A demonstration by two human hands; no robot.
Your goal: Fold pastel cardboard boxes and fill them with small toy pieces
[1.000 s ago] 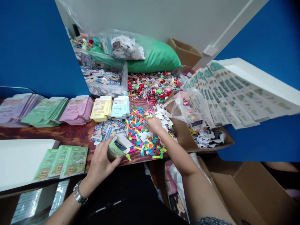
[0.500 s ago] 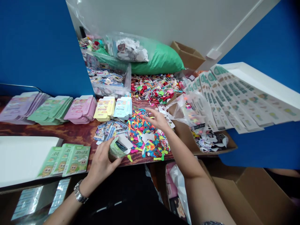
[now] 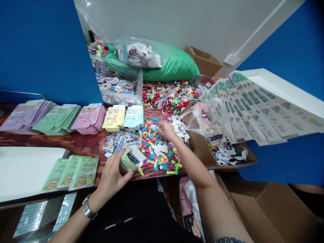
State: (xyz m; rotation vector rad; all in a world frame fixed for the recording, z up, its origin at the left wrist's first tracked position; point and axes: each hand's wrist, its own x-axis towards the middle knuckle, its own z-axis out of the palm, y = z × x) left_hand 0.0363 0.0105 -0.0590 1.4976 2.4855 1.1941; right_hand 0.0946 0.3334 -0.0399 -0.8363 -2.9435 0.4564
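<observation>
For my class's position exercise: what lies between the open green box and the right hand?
Small colourful balloons lie between the green box and right hand, head view.

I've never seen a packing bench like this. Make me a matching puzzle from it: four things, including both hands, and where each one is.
Things
1. Left hand
2. Right hand
3. Yellow cartons
4. Bulging green bag

Places
A. Between the pink cartons and the light blue cartons
B. At the back, near the grey wall
C. Around the small green box, which is open
D. Over the far part of the loose bright pieces

Right pairs: 1-C, 2-D, 3-A, 4-B
</observation>
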